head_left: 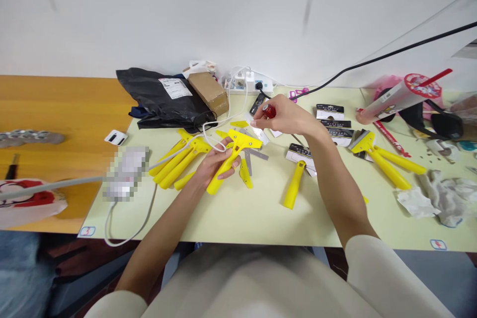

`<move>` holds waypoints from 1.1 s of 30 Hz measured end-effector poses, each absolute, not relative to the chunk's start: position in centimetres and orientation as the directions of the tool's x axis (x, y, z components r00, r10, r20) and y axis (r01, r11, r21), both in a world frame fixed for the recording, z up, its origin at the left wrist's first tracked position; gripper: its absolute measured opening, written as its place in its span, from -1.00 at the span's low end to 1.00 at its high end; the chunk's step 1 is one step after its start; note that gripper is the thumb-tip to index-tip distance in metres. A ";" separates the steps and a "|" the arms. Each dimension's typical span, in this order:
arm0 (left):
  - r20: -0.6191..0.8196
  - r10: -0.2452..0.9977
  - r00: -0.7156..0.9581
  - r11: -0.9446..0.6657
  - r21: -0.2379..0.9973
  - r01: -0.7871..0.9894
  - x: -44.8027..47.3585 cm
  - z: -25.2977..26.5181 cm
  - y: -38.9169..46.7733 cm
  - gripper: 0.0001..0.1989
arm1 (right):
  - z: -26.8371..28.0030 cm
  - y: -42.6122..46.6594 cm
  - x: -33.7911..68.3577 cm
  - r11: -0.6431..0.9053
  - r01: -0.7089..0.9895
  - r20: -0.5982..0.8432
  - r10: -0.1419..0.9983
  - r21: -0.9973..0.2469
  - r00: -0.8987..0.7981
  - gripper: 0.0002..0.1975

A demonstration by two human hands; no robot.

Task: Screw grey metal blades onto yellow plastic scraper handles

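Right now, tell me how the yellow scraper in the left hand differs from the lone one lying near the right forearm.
The held scraper is gripped by the left hand and lifted; the lone scraper lies flat, untouched. The held scraper's wide head is bare yellow; the lone scraper's head sits on a black-and-white card. Both have yellow plastic handles.

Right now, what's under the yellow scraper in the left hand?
Under the yellow scraper, the left hand cups its handle from below. Flat metal blades lie on the table by its head. Anything beneath the palm is covered.
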State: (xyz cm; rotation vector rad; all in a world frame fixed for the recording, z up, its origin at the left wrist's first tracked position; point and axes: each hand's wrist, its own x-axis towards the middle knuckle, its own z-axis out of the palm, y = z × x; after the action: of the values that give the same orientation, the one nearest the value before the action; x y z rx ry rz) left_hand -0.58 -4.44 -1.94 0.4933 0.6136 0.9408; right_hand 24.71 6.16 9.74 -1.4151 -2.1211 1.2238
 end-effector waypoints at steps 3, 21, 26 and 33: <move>-0.260 0.854 0.451 0.504 0.634 -0.587 -0.5 -1.8 -4.4 -0.50 | 10.0 6.1 24.9 0.150 0.597 -0.186 0.866 -0.788 -0.464 -0.74; -0.255 0.847 0.467 0.510 0.639 -0.576 -0.6 -2.1 -4.5 -0.49 | 9.8 6.3 25.1 0.166 0.595 -0.185 0.856 -0.786 -0.483 -0.69; -0.249 0.852 0.461 0.502 0.641 -0.581 -0.6 -2.1 -4.5 -0.51 | 9.7 6.2 24.9 0.164 0.603 -0.190 0.857 -0.781 -0.479 -0.71; -0.265 0.856 0.443 0.500 0.639 -0.584 -0.7 -2.3 -4.5 -0.50 | 10.0 6.2 25.0 0.176 0.611 -0.181 0.860 -0.772 -0.476 -0.76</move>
State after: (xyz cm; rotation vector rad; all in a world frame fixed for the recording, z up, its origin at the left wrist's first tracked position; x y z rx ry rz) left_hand -0.66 -4.47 -2.29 0.5010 0.6174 0.9407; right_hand 24.98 6.16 9.99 -1.4061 -2.1604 1.1940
